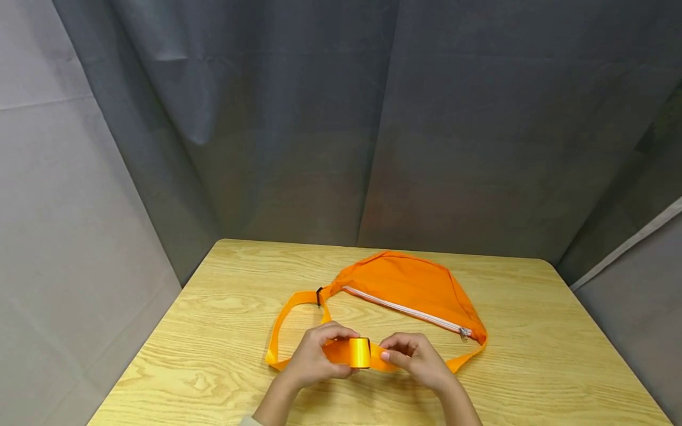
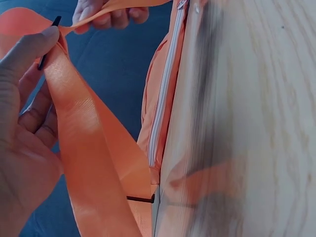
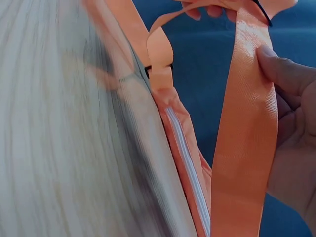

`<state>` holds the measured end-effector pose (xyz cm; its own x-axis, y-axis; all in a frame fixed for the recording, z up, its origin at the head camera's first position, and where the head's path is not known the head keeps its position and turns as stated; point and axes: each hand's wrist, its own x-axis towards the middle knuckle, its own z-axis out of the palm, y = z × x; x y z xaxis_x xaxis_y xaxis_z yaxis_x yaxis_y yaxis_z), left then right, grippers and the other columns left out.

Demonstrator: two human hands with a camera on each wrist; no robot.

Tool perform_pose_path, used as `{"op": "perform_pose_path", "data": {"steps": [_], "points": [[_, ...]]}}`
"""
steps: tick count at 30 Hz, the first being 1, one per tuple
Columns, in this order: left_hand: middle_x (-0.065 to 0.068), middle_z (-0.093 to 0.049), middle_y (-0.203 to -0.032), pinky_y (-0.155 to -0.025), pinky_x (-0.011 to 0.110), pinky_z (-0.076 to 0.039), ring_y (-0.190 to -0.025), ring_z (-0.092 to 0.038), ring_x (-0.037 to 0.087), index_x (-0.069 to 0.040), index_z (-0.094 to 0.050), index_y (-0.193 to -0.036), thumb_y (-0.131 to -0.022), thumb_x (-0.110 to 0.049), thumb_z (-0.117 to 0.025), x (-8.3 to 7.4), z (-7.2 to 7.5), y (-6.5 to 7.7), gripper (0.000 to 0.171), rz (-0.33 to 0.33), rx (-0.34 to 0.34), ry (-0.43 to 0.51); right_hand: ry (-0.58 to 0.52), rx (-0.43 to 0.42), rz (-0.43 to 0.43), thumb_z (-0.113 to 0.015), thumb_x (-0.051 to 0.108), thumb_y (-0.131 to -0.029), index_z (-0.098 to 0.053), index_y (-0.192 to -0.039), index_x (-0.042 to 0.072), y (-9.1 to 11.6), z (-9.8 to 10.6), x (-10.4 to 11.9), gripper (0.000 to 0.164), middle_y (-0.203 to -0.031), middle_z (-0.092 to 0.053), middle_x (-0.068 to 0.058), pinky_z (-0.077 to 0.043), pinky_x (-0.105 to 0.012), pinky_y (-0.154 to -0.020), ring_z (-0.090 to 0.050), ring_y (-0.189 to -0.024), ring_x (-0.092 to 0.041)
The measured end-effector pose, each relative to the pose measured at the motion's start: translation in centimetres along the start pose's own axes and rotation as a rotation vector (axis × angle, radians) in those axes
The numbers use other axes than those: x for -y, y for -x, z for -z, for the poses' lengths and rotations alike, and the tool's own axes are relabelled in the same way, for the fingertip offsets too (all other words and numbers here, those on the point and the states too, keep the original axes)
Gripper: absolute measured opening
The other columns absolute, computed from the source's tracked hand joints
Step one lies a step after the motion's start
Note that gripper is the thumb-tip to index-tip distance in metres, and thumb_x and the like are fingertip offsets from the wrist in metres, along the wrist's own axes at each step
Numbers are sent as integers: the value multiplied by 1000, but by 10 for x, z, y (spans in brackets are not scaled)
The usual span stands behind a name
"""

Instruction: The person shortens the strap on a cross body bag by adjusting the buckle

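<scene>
An orange waist bag [image 1: 407, 284] lies on the wooden table, its white zipper [image 1: 399, 307] facing the near side. Its orange strap [image 1: 359, 354] is lifted at the front between both hands. The left hand [image 1: 313, 358] pinches the strap at a black slide buckle [image 2: 58, 20], thumb on the near side in the left wrist view. To its right, the right hand [image 1: 418, 360] pinches the webbing between thumb and curled fingers. In the right wrist view, a flat length of strap [image 3: 247, 133] runs down past the right thumb. The bag's body is untouched by either hand.
A second black buckle [image 1: 319, 297] joins the strap to the bag's left end. The strap loop [image 1: 274, 331] lies left on the wooden table [image 1: 202, 355]. Grey curtains [image 1: 298, 118] hang behind the table's far edge and on both sides.
</scene>
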<state>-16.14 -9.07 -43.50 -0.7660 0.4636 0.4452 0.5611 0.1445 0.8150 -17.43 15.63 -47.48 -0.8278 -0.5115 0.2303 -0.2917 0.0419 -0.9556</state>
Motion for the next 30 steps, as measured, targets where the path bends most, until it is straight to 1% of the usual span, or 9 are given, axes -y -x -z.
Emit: {"op": "perform_pose_path", "data": {"steps": [7, 10, 16, 18, 20, 24, 27, 28, 30], "points": [[-2, -63, -93, -79, 36, -48, -86, -58, 17, -5, -67, -103, -59, 6, -82, 1, 0, 0, 48, -5, 2, -21, -34, -5, -22, -60, 5, -90, -64, -101, -6, -4, -5, 1, 16, -93, -65, -16, -51, -29, -65, -60, -78, -15], [-1, -63, -92, -77, 36, -49, -85, -58, 17, -5, -68, -103, -60, 5, -82, 7, -2, 0, 47, -20, -7, -17, -19, -6, -22, -61, 6, -90, -63, -106, -5, -2, -5, 1, 20, -94, -65, -16, -51, -30, -65, -60, -79, -16], [-3, -64, -95, -76, 32, -49, -85, -58, 14, -9, -68, -105, -62, -7, -86, 34, -6, 1, 47, -27, -31, -30, 0, 5, 49, -69, 6, -83, -49, -126, -4, -1, -9, 4, 49, -98, -62, -19, -50, -33, -77, -61, -86, -24], [-4, -63, -96, -76, 31, -49, -85, -58, 13, -10, -68, -106, -63, -10, -86, 37, -6, 1, 47, -35, -32, -28, 17, 1, 71, -72, 6, -81, -46, -129, -3, -2, -11, 7, 56, -97, -62, -17, -48, -32, -79, -60, -87, -24], [-4, -64, -96, -77, 31, -49, -86, -59, 14, -10, -68, -106, -64, -11, -86, 39, -6, 0, 46, -44, -33, -22, 43, -6, 93, -74, 6, -79, -47, -130, -1, -3, -13, 8, 58, -96, -62, -14, -47, -32, -78, -59, -86, -24], [-3, -64, -96, -77, 32, -49, -85, -59, 17, -9, -68, -105, -63, -9, -86, 34, -7, -1, 45, -30, -36, -14, 102, -40, 109, -76, 2, -75, -52, -124, 1, -4, -20, 16, 55, -93, -62, -10, -46, -32, -74, -58, -82, -22], [-2, -65, -96, -77, 32, -49, -85, -59, 17, -8, -69, -104, -63, -11, -86, 37, -8, -1, 45, -28, -40, -5, 135, -65, 116, -77, 1, -73, -55, -120, 3, -5, -22, 16, 52, -92, -63, -7, -45, -32, -73, -58, -80, -21], [-3, -65, -96, -77, 32, -49, -86, -59, 16, -9, -69, -105, -63, -13, -86, 42, -9, -1, 45, -32, -42, -1, 141, -71, 118, -78, 2, -73, -56, -120, 5, -5, -22, 11, 52, -92, -64, -6, -45, -32, -72, -58, -80, -22], [-3, -65, -96, -77, 31, -49, -86, -59, 15, -10, -69, -105, -64, -15, -86, 45, -9, -1, 45, -39, -44, 10, 154, -83, 130, -78, 6, -73, -57, -119, 8, -4, -22, 6, 50, -91, -64, -3, -45, -32, -71, -57, -78, -21]]}}
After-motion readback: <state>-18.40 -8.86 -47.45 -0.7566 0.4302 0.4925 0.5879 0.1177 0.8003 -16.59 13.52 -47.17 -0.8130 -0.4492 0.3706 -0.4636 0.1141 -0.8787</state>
